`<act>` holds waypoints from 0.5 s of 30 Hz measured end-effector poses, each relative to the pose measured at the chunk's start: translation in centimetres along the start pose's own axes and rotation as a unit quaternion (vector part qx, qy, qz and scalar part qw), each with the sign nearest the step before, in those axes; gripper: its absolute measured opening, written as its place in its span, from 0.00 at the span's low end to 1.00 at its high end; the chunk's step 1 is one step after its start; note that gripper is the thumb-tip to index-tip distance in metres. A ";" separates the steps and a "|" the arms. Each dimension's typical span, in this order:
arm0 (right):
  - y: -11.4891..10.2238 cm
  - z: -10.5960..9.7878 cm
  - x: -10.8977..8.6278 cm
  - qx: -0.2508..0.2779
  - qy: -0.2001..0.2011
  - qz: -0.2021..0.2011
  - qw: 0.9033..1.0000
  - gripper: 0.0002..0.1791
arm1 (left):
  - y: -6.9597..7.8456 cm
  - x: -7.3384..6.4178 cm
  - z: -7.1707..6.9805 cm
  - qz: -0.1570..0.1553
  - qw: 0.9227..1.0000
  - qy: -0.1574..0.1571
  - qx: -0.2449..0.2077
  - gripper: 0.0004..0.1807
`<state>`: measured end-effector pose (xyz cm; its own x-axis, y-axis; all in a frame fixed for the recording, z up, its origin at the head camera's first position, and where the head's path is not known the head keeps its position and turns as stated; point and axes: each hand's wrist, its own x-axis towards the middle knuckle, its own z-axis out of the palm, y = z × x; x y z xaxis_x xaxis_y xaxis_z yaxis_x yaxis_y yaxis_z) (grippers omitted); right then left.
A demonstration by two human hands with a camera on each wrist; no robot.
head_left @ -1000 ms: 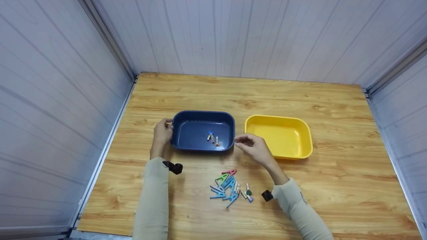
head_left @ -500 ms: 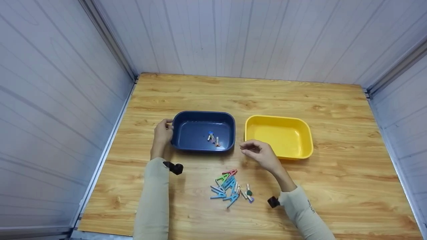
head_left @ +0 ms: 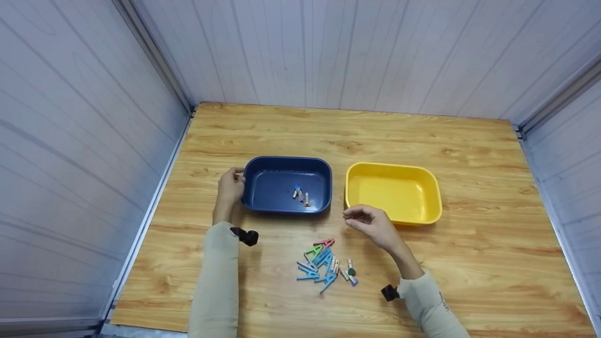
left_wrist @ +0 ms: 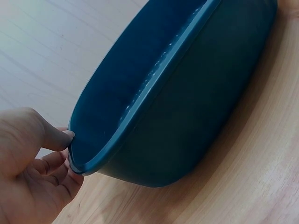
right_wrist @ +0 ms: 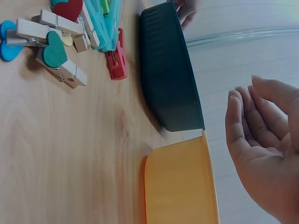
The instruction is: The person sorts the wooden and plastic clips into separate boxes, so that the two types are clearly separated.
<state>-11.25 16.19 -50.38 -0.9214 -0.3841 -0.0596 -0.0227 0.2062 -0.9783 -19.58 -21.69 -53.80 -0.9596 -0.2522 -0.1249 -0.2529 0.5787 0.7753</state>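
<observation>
My left hand [head_left: 230, 187] pinches the left end of a dark blue plastic basin [head_left: 286, 208]. In the left wrist view the thumb [left_wrist: 60, 139] lies over the rim and the fingers sit outside it. Small wooden clothespins [head_left: 306, 199] lie inside the basin. My right hand [head_left: 374, 227] hovers by the near left corner of a yellow basin [head_left: 399, 192], fingers loosely bent with nothing between them. Nearer me is a pile of plastic clothespins [head_left: 324, 257] in blue, green and pink. Beside them lie wooden clothespins with hearts, one a green heart [right_wrist: 54, 49].
The two basins stand side by side on a wood-grain table [head_left: 483, 225], a narrow gap between them. White panel walls [head_left: 319, 56] enclose the table at the back and on both sides.
My right hand has drawn back from the blue basin's right end, moving right and toward me. My left hand has stayed on the blue basin, and the clothespins lie as before.
</observation>
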 end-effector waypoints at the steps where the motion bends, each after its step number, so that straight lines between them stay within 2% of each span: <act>1: 0.1 0.0 -0.1 0.001 -0.005 0.000 1.000 0.13 | 0.0 0.0 0.0 -0.001 1.000 -0.002 -0.002 0.18; 6: 0.4 0.1 -0.5 -0.005 -0.019 -0.001 1.000 0.13 | 0.1 -0.1 -0.1 -0.005 1.000 -0.009 -0.012 0.18; 15: 1.3 0.1 -0.9 0.002 -0.032 0.009 0.999 0.14 | 0.0 -0.1 -0.1 -0.004 1.000 -0.002 -0.021 0.18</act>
<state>-10.38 16.74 -51.58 -0.8953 -0.4364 -0.0896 -0.0047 0.2103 -0.9776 -19.49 -21.71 -53.71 -0.9579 -0.2538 -0.1340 -0.2558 0.5434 0.7995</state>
